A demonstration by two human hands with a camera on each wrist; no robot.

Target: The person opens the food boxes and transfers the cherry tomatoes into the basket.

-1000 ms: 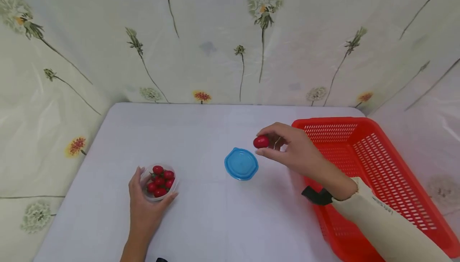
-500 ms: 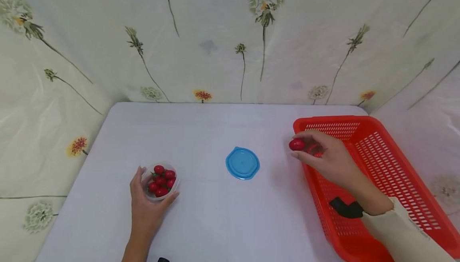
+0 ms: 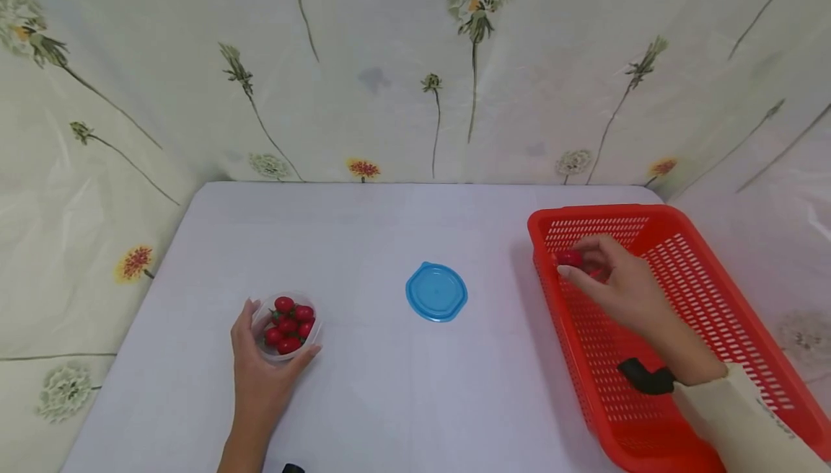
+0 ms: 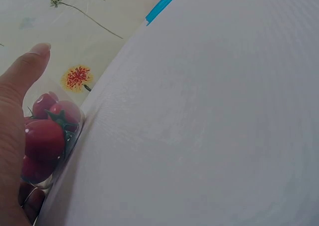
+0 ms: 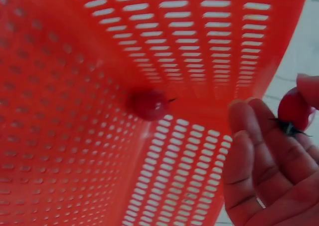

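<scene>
Head cam: L hand [image 3: 265, 376] hugs clear tub [image 3: 262, 320], R hand [image 3: 622, 285] pinches cherry tom [image 3: 569, 257] by red basket [image 3: 574, 354]; might slip, b/c smooth

The left hand [image 3: 265, 372] is held in a curved grip, thumb [image 3: 304, 361] and fingers [image 3: 245, 320] spread apart; the right hand [image 3: 623, 289] is extended forward in a pinch, its forearm [image 3: 746, 409] sleeved and angled leftward.

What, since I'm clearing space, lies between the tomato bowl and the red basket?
In the head view, a blue lid lies on the white table between the tomato bowl and red basket, touching neither.
</scene>
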